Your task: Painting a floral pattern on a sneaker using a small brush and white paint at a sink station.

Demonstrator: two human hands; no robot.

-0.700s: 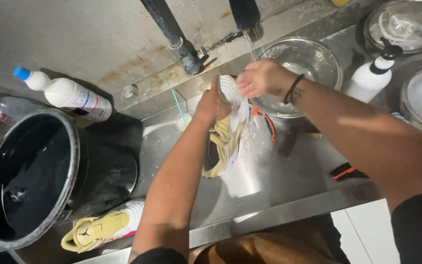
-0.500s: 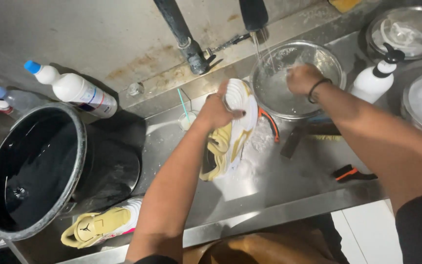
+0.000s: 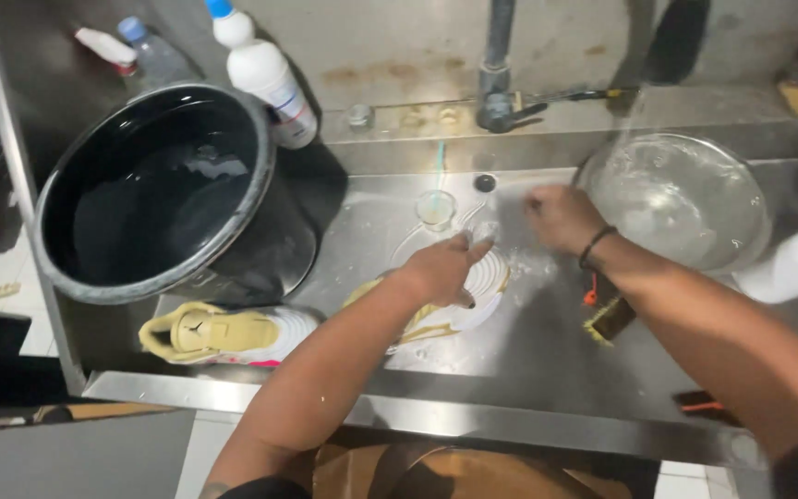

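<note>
My left hand presses down on a white and yellow sneaker lying sole-up on the wet steel sink bottom. Just to its right, my right hand, with a dark band on the wrist, hovers over the sneaker's toe end, fingers curled; whether it holds anything I cannot tell. A second, matching sneaker lies on its side at the sink's front left, apart from both hands.
A large black bucket of water stands at left. A glass bowl sits under the tap at right. White bottles stand behind the bucket. A scrub brush lies under my right forearm. A small cup is by the drain.
The sneaker came down from its raised position to the sink bottom under my left hand. My right hand moved back from the glass bowl to the shoe. The camera view shifted right.
</note>
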